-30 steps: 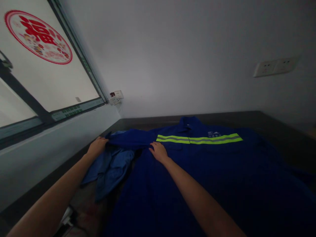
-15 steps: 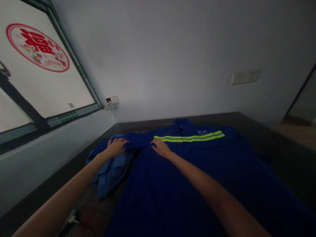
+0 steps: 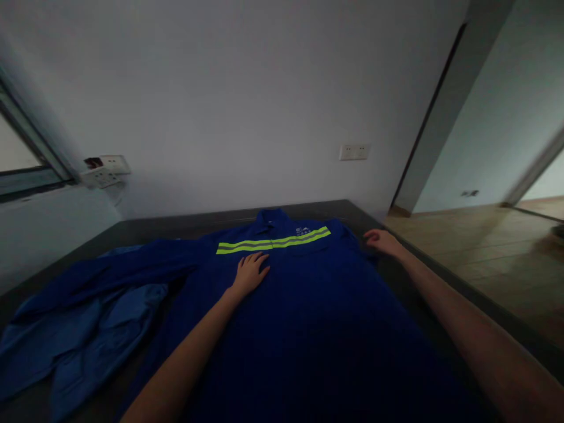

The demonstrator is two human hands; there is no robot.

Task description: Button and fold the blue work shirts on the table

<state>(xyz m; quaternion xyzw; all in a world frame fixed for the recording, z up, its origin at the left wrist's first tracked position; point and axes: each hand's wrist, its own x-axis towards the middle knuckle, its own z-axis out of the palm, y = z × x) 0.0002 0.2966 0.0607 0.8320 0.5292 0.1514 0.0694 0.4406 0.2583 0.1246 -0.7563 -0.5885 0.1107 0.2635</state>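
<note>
Jacket (image 3: 308,294), dark blue, lies spread on the dark table (image 3: 211,219), collar far, its left-side sleeve over a lighter blue garment (image 3: 112,329). Left hand (image 3: 250,273) rests with fingers spread just near of the lime stripe (image 3: 302,239). Right hand (image 3: 382,241), fingers curled, is beside the right-side sleeve; whether it pinches cloth, I cannot tell.

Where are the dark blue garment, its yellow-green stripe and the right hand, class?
Dark blue garment (image 3: 286,305), head view: middle of the front.
Yellow-green stripe (image 3: 286,242), head view: near its middle, across the chest.
Right hand (image 3: 382,241), head view: middle of the hand.
</note>
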